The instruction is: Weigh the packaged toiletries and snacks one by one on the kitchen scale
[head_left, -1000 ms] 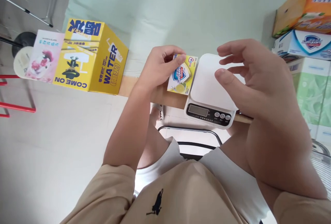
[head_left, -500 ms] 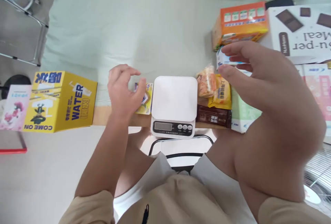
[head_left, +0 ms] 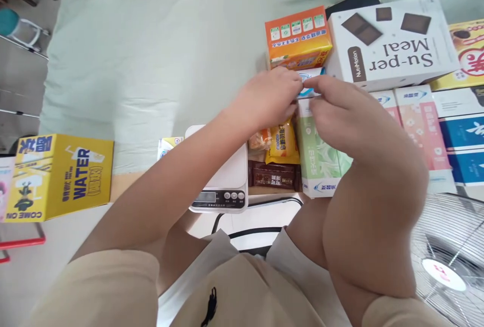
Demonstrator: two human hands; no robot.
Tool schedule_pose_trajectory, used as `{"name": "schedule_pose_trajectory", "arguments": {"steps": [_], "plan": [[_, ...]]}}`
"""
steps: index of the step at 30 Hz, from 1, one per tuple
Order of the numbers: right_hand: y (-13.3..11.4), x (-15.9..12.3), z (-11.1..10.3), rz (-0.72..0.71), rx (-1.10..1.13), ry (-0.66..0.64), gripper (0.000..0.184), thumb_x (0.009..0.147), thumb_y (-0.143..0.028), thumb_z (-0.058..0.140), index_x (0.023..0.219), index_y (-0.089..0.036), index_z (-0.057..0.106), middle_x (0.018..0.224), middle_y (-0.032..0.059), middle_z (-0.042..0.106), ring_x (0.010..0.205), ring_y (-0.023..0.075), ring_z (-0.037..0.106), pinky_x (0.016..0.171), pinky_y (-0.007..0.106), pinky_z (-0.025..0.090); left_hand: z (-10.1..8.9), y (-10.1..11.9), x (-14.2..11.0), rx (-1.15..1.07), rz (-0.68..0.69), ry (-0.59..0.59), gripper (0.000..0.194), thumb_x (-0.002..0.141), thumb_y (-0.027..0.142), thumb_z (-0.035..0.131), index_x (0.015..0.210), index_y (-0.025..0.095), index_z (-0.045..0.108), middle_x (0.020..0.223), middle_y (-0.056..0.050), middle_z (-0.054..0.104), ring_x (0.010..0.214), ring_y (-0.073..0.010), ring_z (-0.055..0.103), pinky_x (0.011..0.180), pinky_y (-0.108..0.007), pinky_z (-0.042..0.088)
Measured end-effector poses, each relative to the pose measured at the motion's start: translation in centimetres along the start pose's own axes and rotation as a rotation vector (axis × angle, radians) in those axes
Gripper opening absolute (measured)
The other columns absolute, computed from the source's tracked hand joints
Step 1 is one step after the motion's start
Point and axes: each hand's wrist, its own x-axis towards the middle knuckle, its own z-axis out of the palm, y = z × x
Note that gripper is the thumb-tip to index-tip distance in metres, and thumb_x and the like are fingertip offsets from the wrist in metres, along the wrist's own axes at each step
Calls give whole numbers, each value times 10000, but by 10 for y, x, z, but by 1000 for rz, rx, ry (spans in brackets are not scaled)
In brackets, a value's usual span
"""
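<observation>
My left hand point(head_left: 270, 96) reaches across the kitchen scale point(head_left: 227, 166), fingers curled closed. My right hand point(head_left: 342, 113) meets it fingertip to fingertip, index finger stretched toward the left fingers and the others bent in. Whatever lies between the fingertips, if anything, is hidden. Right behind them shows a white and blue packet point(head_left: 312, 76), partly covered. Below the hands are a yellow snack packet point(head_left: 283, 143), a clear-wrapped snack point(head_left: 260, 140) and a dark brown bar packet point(head_left: 274, 175). A green and white box point(head_left: 319, 160) lies under my right hand.
Behind the hands stand an orange box point(head_left: 298, 37) and a white Su-per Meal box point(head_left: 393, 45). Pink boxes point(head_left: 423, 125) and blue boxes point(head_left: 467, 166) sit at the right. A yellow WATER box point(head_left: 81, 178) stands left. A fan point(head_left: 446, 251) is on the lower right.
My left hand has moved from left of the scale across to the right, meeting my right hand. The right fingers have closed in. The view has shifted to the right.
</observation>
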Motion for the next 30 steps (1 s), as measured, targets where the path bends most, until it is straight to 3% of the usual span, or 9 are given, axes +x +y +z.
{"name": "schedule_pose_trajectory", "arguments": {"steps": [3, 6, 10, 13, 16, 20, 23, 26, 30], "plan": [[4, 3, 2, -34, 4, -19, 306, 940, -145, 392, 1038, -268, 654, 1174, 116, 736, 1117, 338, 682, 837, 482, 566, 5, -8, -2, 60, -3, -49, 258, 904, 187, 593, 1111, 236, 739, 1219, -104, 749, 1271, -377, 658, 1035, -514, 545], [4, 7, 4, -19, -37, -30, 288, 969, -191, 380, 1086, -271, 631, 1143, 120, 726, 1092, 338, 688, 829, 479, 566, 6, -15, -5, 31, -66, -8, 192, 859, 236, 697, 1040, 292, 731, 1211, -90, 713, 1248, -397, 646, 984, -533, 546], [5, 11, 6, -53, -39, -56, 285, 966, -232, 421, 1172, -260, 616, 1081, 114, 727, 1040, 340, 709, 805, 489, 582, 4, -17, -6, -31, -155, 7, 352, 786, 208, 767, 1107, 331, 691, 1294, -74, 669, 1198, -381, 655, 906, -501, 561], [8, 12, 10, -68, -10, -35, 308, 975, -272, 414, 1199, -271, 626, 1056, 122, 733, 1017, 351, 716, 782, 494, 585, -1, -14, -5, -34, -186, -32, 386, 792, 184, 742, 1145, 308, 648, 1231, -72, 702, 1161, -372, 681, 903, -487, 554], [9, 11, 14, -80, 19, 20, 345, 980, -302, 428, 1251, -266, 640, 1154, 138, 736, 1095, 366, 711, 853, 528, 592, -9, -10, -3, -62, -213, -10, 313, 799, 210, 747, 1083, 276, 633, 1206, -91, 716, 1147, -387, 687, 924, -515, 542], [0, 1, 9, -135, 97, 175, 390, 961, -320, 523, 1314, -233, 663, 1400, 146, 667, 1308, 357, 642, 1031, 559, 561, -36, 0, -15, -186, -216, 145, 279, 737, 174, 793, 922, 293, 623, 1122, -54, 721, 1132, -373, 687, 958, -529, 556], [-17, -16, -3, -197, 135, 208, 386, 948, -308, 549, 1307, -256, 679, 1317, 93, 713, 1334, 315, 634, 1118, 528, 531, -65, 10, -50, -247, -234, 238, 289, 740, 149, 754, 966, 294, 647, 1136, -15, 711, 1176, -342, 692, 1029, -538, 570], [-37, -39, -8, -335, 123, 157, 387, 959, -362, 553, 1323, -290, 665, 1224, 63, 751, 1186, 297, 701, 1101, 507, 549, -82, 8, -112, -243, -245, 345, 347, 779, 293, 799, 1089, 348, 654, 1257, 9, 696, 1259, -311, 668, 1030, -505, 599], [-60, -62, 15, -560, 54, -27, 359, 977, -386, 527, 1284, -272, 673, 1256, 80, 741, 1082, 301, 720, 838, 439, 599, -59, -7, -197, -385, -362, 426, 444, 772, 279, 839, 1166, 368, 655, 1305, 3, 731, 1269, -298, 686, 1025, -477, 608]]}}
